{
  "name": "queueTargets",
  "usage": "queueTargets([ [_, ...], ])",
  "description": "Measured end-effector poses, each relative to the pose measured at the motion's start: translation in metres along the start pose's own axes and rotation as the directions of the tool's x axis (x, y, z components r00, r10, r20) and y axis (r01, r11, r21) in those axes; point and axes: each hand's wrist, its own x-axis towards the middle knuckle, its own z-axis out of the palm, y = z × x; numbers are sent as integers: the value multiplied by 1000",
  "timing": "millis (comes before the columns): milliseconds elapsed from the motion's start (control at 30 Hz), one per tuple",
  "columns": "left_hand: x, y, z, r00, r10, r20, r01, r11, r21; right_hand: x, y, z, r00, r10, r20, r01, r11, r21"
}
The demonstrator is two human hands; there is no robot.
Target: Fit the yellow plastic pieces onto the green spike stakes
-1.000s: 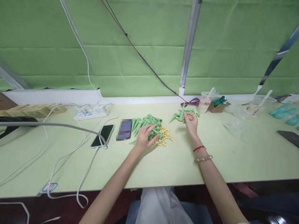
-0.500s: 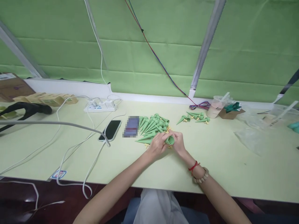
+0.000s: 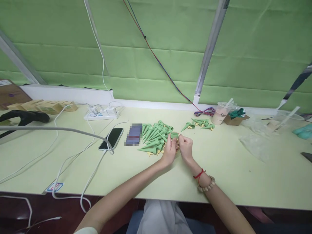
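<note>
My left hand (image 3: 170, 152) is wrapped round a green plastic cone (image 3: 174, 135), its round open end facing up. Touching or nearly touching its right side is my right hand (image 3: 185, 148), fingers curled closed; what they pinch is too small to make out. A pile of green cone spikes (image 3: 152, 133) with small yellow pieces lies just left of and behind my hands. Farther back to the right, a smaller group of green spikes with yellow pieces (image 3: 201, 123) rests on the table (image 3: 229, 172).
Left of the pile lie a blurred purple item (image 3: 134, 134) and a phone (image 3: 111, 139). White cables run past a power strip (image 3: 102, 113). At the back right stand a cup (image 3: 220, 113), a small box (image 3: 234, 120) and plastic bags (image 3: 254, 146).
The cone has turned from facing me to opening upward, and my left hand is more upright around it. The whole view has shifted slightly.
</note>
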Motion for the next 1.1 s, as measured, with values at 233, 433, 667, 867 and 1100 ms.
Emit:
queueTargets([
  [233,9,5,-9,970,-239,41,243,947,-212,6,7,-5,961,-263,87,275,940,-203],
  [433,19,9,-21,982,-185,40,189,976,-109,0,6,1,955,-134,264,146,989,-25],
  [667,22,16,-23,991,-106,-79,102,993,-60,2,9,0,929,-180,324,229,966,-120],
  [867,26,14,-31,995,-58,-86,58,998,-3,6,14,7,966,-62,251,33,992,119],
  [1100,27,6,-35,999,-47,-13,48,997,64,12,23,8,973,-16,228,-36,975,219],
])
